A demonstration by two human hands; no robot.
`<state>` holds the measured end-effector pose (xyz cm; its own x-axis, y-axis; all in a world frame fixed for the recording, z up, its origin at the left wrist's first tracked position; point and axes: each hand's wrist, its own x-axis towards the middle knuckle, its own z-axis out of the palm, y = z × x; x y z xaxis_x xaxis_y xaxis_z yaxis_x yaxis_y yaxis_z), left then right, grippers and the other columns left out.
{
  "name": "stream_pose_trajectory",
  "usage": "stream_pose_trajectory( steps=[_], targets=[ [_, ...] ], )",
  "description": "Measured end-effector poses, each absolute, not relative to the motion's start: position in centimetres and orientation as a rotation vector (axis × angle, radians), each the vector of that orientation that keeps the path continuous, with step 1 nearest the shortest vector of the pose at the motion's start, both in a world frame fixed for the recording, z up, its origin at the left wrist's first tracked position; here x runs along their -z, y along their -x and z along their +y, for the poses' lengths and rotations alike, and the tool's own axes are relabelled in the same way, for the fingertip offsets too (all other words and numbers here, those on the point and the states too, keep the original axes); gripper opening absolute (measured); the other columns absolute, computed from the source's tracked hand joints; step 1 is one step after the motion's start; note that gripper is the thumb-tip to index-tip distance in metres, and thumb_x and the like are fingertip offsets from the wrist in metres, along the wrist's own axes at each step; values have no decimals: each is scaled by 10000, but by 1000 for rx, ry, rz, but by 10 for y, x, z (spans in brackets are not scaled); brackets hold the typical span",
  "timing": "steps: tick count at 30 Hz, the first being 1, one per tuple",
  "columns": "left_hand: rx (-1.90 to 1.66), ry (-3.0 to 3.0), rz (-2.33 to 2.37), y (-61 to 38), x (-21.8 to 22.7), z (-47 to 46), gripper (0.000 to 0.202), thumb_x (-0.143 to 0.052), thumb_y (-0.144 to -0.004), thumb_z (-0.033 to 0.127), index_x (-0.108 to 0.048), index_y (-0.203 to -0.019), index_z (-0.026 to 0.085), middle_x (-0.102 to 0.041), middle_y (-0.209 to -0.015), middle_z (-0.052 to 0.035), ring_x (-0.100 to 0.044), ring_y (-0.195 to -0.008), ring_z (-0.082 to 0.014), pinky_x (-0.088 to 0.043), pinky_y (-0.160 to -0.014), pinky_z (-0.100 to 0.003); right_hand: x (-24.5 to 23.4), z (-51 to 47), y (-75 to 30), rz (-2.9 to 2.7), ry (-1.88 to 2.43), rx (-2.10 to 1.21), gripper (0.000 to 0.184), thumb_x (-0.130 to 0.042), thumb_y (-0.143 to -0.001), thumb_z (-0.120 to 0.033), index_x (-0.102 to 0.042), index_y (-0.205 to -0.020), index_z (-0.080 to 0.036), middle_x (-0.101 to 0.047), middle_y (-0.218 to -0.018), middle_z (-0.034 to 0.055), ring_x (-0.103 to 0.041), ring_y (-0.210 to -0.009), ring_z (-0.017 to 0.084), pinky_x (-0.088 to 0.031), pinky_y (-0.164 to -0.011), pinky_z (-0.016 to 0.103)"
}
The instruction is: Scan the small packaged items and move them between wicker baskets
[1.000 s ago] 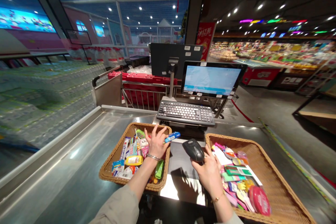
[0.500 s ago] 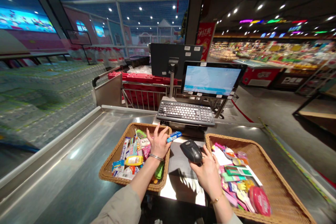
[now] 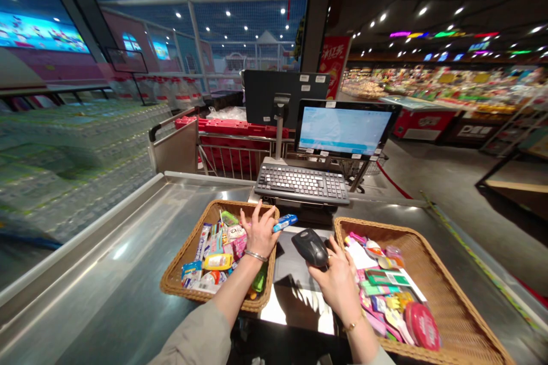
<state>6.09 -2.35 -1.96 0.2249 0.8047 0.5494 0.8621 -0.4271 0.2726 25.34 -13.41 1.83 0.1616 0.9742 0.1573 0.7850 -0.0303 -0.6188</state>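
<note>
My left hand (image 3: 260, 235) pinches one end of a blue stick-shaped candy pack (image 3: 285, 222), its other fingers spread. That hand hovers over the right side of the left wicker basket (image 3: 171, 274), which holds several small packaged sweets, a yellow-edged packet (image 3: 218, 262) among them. In my right hand (image 3: 338, 279) is a black handheld barcode scanner (image 3: 310, 246), its head pointing up and left toward the candy pack. A gap separates scanner and pack. The scanner's handle is mostly hidden by my fingers.
A right wicker basket (image 3: 445, 274) holds several colourful small goods and a red round container (image 3: 422, 325). Behind the baskets stand a keyboard (image 3: 303, 182) and a lit monitor (image 3: 345, 130). A raised metal rim (image 3: 85, 234) edges the counter (image 3: 141, 239) on the left.
Almost nothing differs. The candy pack has shifted very slightly to the right with my left hand; the scanner stays in my right hand, and the whole view moves a touch.
</note>
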Motion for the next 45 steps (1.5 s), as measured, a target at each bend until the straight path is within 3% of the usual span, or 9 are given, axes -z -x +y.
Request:
stream_pose_trajectory(
  steps=[9,29,35,45],
  targets=[
    [1062,2318,-1579,-64,22,-22,74,-713,-780,293,-660,-825,269,-669,-1304,5,-377,-1411,-345,47,-1151,-724,-16,-133,-255,-1671,1848,-424,196,-596,-744,-305,-741,-864,-247,-711,-1172,31,-354,-1424,281,-149,-1179,525],
    [1071,2324,-1546,-69,21,-20,90,-718,-772,253,-650,-832,261,-679,-1290,-10,-393,-1405,-339,36,-1155,-717,-19,-134,-257,-1686,1825,-440,174,-597,-709,-263,-743,-803,-262,-696,-1214,19,-348,-1428,281,-139,-1175,528],
    [1074,2327,-1538,-73,18,-20,79,-712,-777,250,-648,-822,261,-684,-1281,-8,-407,-1397,-338,16,-1152,-721,-16,-134,-259,-1622,1844,-398,181,-605,-746,-301,-744,-859,-276,-715,-1164,18,-380,-1407,298,-170,-1162,558],
    [1091,2402,-1455,-85,12,-20,102,-715,-784,229,-659,-854,277,-680,-1287,5,-416,-1393,-335,25,-1140,-729,-10,-138,-270,-1498,1912,-365,195,-606,-735,-317,-745,-859,-261,-689,-1226,57,-382,-1404,303,-163,-1153,551]
  ],
)
